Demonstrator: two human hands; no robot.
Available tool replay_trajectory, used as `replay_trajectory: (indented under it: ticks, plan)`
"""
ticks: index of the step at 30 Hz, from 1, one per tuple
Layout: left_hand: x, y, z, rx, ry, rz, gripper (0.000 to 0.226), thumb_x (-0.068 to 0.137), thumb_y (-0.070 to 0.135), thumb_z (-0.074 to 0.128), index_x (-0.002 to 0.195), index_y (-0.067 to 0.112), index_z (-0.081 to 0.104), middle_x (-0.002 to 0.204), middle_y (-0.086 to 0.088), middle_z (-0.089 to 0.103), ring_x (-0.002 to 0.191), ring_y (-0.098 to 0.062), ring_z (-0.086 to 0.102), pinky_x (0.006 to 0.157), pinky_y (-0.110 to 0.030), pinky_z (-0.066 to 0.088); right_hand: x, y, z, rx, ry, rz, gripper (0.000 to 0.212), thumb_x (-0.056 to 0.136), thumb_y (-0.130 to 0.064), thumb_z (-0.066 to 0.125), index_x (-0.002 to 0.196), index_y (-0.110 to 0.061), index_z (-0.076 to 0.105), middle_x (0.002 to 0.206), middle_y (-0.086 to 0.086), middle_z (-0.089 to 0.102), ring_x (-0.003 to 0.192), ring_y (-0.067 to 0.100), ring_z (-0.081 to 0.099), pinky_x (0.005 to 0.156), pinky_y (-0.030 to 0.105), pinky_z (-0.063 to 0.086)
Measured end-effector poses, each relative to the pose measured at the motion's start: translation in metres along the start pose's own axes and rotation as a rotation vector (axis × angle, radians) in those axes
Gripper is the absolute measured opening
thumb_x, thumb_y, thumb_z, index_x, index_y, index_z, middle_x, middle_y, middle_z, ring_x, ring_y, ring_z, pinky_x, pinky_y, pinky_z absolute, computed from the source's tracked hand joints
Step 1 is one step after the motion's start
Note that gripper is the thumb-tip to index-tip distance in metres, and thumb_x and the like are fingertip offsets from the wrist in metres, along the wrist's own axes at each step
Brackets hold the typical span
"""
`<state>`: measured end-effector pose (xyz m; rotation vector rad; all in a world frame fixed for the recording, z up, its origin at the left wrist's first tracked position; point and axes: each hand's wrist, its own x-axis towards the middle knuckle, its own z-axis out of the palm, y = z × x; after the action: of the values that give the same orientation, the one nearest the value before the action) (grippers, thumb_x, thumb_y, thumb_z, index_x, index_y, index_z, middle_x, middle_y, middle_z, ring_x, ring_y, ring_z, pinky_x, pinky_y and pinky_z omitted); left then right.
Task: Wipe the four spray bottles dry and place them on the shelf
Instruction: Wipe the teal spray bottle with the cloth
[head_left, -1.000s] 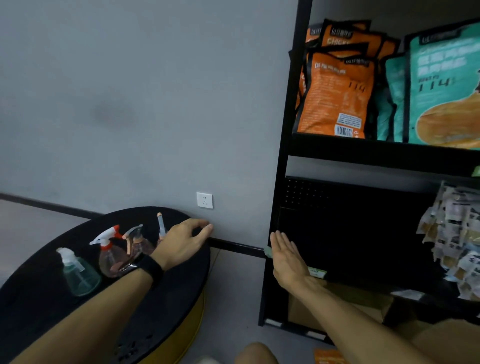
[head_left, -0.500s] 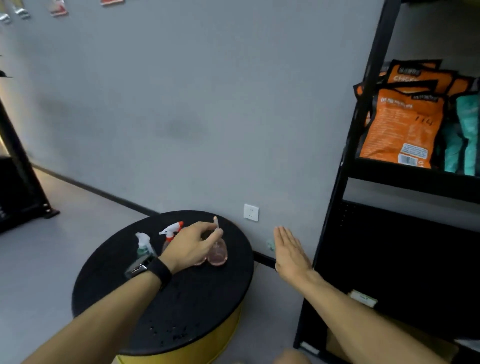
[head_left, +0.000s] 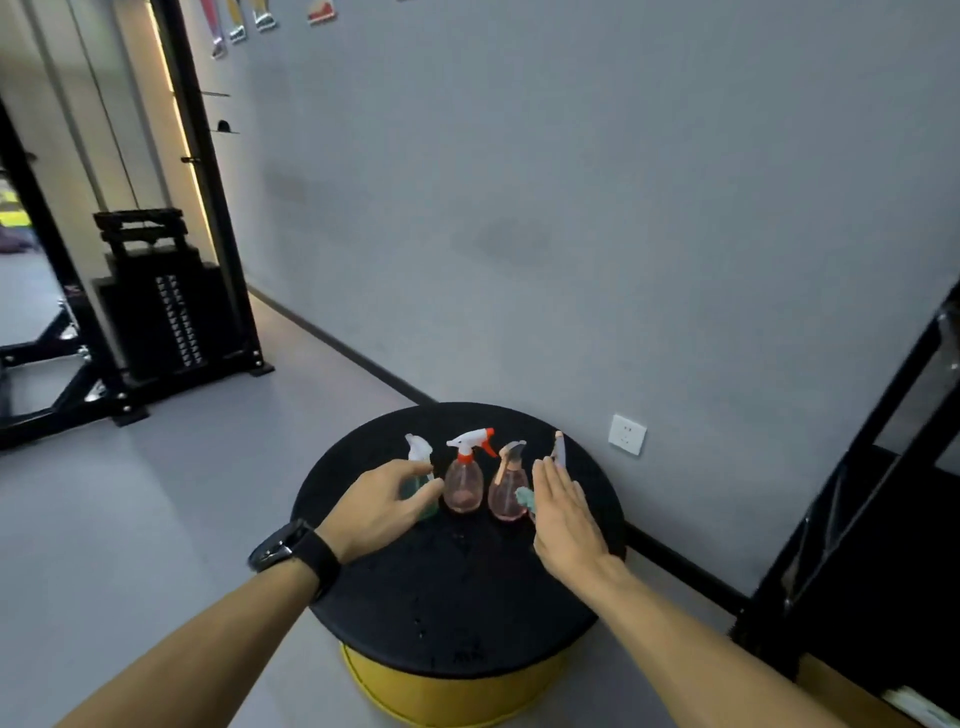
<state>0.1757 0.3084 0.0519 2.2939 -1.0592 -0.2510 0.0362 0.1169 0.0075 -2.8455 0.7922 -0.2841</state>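
At far left, a black weight-stack machine (head_left: 156, 306) stands on the grey floor (head_left: 156, 493) beside a black upright post (head_left: 208, 182). A grey wall (head_left: 571, 208) runs from that post toward the right, with a dark skirting strip at its base and a white wall socket (head_left: 627, 434) low down.

Centre: a round black surface (head_left: 452, 597) on a yellow base (head_left: 447, 696) stands close to the wall. Four spray bottles stand upright in a row on its far half. From the left: a green bottle (head_left: 420, 470) with a white trigger head; a pink bottle (head_left: 464, 475) with a white and red trigger head; a pink bottle with a grey head (head_left: 508, 483); a fourth bottle (head_left: 559, 449), mostly hidden behind the right hand.

The left hand (head_left: 382, 506), a black watch (head_left: 293, 551) on its wrist, has its fingers curled loosely at the green bottle's body; a firm grip cannot be confirmed. The right hand (head_left: 563, 512) is flat, fingers straight and together, beside the grey-headed bottle. A small green scrap (head_left: 525, 498) shows at its edge.

At far right stands the black shelf (head_left: 883, 467) frame, well apart from the bottles.
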Motion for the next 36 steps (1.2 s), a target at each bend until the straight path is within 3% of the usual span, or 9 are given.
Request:
replay_trajectory:
  ticks: [6, 13, 36]
  plan:
    - [0.005, -0.036, -0.002, -0.004, 0.012, -0.066, 0.042, 0.100, 0.043, 0.053, 0.136, 0.023, 0.059, 0.141, 0.007, 0.058, 0.129, -0.011, 0.052, 0.101, -0.021, 0.038, 0.025, -0.029, 0.025, 0.022, -0.021, -0.074, 0.084, 0.090, 0.008, 0.047, 0.152, -0.005, -0.008, 0.161, 0.010, -0.011, 0.149, 0.022, -0.011, 0.118, 0.034, -0.006]
    - [0.020, -0.059, 0.003, 0.042, -0.034, -0.109, 0.045, 0.099, 0.038, 0.057, 0.141, 0.021, 0.054, 0.146, 0.005, 0.053, 0.133, -0.012, 0.049, 0.099, -0.016, 0.032, 0.046, -0.039, 0.042, 0.041, -0.067, -0.116, 0.082, 0.092, 0.003, 0.048, 0.152, -0.005, -0.007, 0.161, 0.010, -0.011, 0.148, 0.022, -0.012, 0.121, 0.036, -0.001]
    - [0.140, -0.124, 0.072, 0.012, -0.024, -0.202, 0.049, 0.099, 0.036, 0.056, 0.144, 0.016, 0.049, 0.149, -0.005, 0.050, 0.134, -0.020, 0.050, 0.107, -0.028, 0.037, 0.128, -0.024, 0.122, 0.114, -0.103, -0.255, 0.083, 0.090, 0.007, 0.044, 0.152, -0.006, -0.010, 0.161, 0.008, -0.012, 0.148, 0.020, -0.013, 0.121, 0.033, -0.006]
